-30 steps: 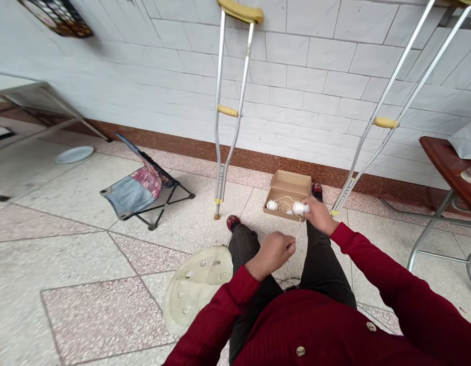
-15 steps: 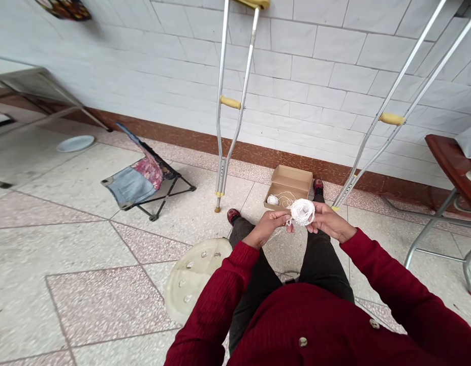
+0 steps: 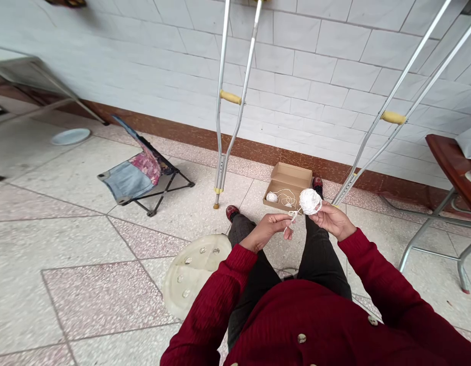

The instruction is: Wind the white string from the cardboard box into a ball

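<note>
My right hand (image 3: 331,219) is closed around the lower right side of a ball of white yarn (image 3: 310,202), held up in front of my knees. To its left, my left hand (image 3: 271,229) pinches a loose loop of white yarn (image 3: 292,216) between thumb and fingers. Beyond my hands, an open cardboard box (image 3: 290,175) lies on the floor near the wall. A smaller ball of white yarn (image 3: 272,197) sits in its left part, with loose strands curling to the right.
Two aluminium crutches (image 3: 230,96) (image 3: 393,117) lean on the tiled wall. A folding stool chair (image 3: 134,175) stands at left, a pale plate (image 3: 70,136) behind it. A round plastic stool (image 3: 191,274) is by my left leg. At right stands a brown-topped table (image 3: 444,157).
The yarn ball has turned in my right hand and risen slightly to the right. My left hand has drawn apart from it, with the yarn loop in its fingers.
</note>
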Demonstrator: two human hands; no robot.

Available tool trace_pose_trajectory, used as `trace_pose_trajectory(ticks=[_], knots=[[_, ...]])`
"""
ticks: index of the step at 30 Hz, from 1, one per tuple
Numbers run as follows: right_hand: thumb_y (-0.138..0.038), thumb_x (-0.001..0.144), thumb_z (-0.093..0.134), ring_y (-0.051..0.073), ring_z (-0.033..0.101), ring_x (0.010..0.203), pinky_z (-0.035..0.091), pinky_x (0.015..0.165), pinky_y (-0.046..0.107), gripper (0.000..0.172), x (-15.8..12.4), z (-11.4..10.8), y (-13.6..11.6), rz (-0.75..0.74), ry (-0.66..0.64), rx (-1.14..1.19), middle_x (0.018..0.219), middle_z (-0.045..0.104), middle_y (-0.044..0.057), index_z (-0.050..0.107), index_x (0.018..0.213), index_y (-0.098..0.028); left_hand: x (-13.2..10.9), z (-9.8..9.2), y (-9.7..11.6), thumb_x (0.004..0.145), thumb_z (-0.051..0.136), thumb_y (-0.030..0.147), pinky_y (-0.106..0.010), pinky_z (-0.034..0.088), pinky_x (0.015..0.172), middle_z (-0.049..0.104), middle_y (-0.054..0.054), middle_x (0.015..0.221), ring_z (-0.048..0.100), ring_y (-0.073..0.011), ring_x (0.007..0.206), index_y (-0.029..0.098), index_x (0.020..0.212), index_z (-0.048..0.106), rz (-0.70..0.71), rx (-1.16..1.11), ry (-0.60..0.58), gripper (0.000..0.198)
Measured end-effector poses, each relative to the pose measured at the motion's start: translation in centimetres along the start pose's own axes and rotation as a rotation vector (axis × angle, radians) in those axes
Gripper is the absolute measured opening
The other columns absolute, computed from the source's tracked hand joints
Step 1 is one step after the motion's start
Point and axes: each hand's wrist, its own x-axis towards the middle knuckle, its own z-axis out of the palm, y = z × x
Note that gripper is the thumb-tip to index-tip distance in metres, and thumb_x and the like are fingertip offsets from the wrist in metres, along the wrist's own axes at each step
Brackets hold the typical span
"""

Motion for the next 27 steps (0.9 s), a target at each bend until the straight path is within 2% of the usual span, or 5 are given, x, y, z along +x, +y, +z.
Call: trace_pose_trajectory(ticks=[8,16,19,23,27], knots=[[-0.008,0.062,0.076,0.013,0.066,0.063,0.054,0.057,0.022,0.033,1.2,-0.9,-0.2,-0.088,0.117,-0.079,0.078,0.074,0.001,0.067,0.092,-0.019,-0.6,-1.2,-0.4,0.083,0.063,0.037,-0.026,0.043,0.067,0.062,0.000,0.052,0.057,-0.0131,0.054,0.014,0.069,0.066,-0.086,0.366,0.045,0.027],[-0.008,0.060,0.073,0.009,0.057,0.054,0.047,0.043,0.015,0.024,0.6,-2.9,-3.7,-0.313,0.289,0.000,0.071,0.069,-0.003,0.064,0.077,-0.021,-3.3,-7.1,0.1,0.087,0.055,0.037,-0.028,0.047,0.068,0.061,0.001,0.051,0.062,-0.0174,0.058,0.016,0.072,0.067,0.020,0.483,0.299,0.029],[-0.010,0.061,0.073,0.009,0.057,0.055,0.048,0.043,0.017,0.020,0.5,-2.4,-3.5,-0.315,0.276,-0.044,0.070,0.067,-0.002,0.063,0.075,-0.020,-2.7,-8.4,-1.0,0.084,0.056,0.036,-0.032,0.049,0.075,0.067,-0.002,0.061,0.066,-0.0219,0.070,0.017,0.076,0.070,0.030,0.720,0.416,0.025],[-0.012,0.062,0.076,0.011,0.062,0.060,0.053,0.054,0.020,0.025,0.5,0.0,-2.3,-0.249,0.165,-0.134,0.078,0.071,0.000,0.066,0.083,-0.019,0.3,-6.9,-1.7,0.078,0.064,0.026,-0.037,0.041,0.098,0.070,-0.008,0.110,0.060,-0.0269,0.109,0.019,0.104,0.069,0.116,0.901,0.477,0.027],[-0.017,0.063,0.079,0.011,0.063,0.054,0.050,0.048,0.019,0.030,0.6,2.7,-1.3,-0.110,0.029,-0.281,0.070,0.071,0.002,0.068,0.091,-0.016,3.6,-2.5,-1.0,0.077,0.068,0.026,-0.038,0.039,0.101,0.060,-0.008,0.128,0.054,-0.0259,0.117,0.019,0.122,0.060,0.292,0.749,0.330,0.047]])
